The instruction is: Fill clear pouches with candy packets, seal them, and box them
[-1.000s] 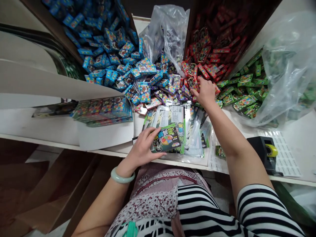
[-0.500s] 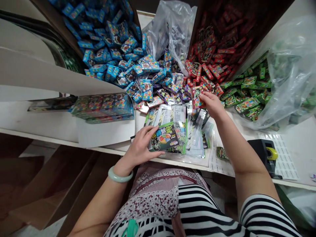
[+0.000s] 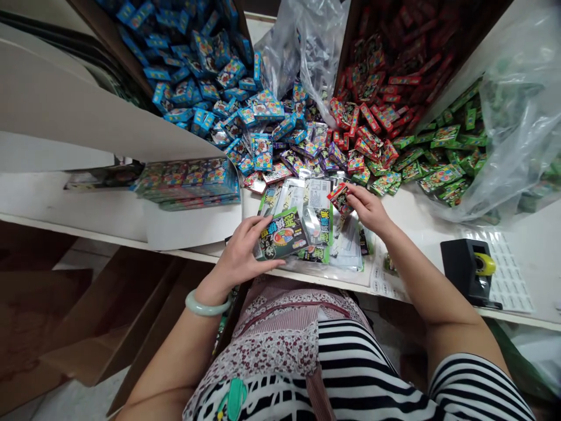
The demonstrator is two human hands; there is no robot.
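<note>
Sleeve (image 3: 475, 380): black-and-white stripes. Bangle (image 3: 207, 304): pale green. Tape dispenser (image 3: 462, 270): black; tape (image 3: 485, 264), yellow. Bench (image 3: 407, 213): white.

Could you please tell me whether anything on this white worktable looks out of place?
A small green packet lies apart near the front edge, partly hidden by the right forearm. It looks stray, away from the heap of small green boxes.

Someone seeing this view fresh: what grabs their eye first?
Probably the bright heap of small blue boxes at upper left, with red boxes spilling from a dark carton right of centre. Next, the left hand holding a black-and-green packet at centre, and the right hand pinching one small red box.
</note>
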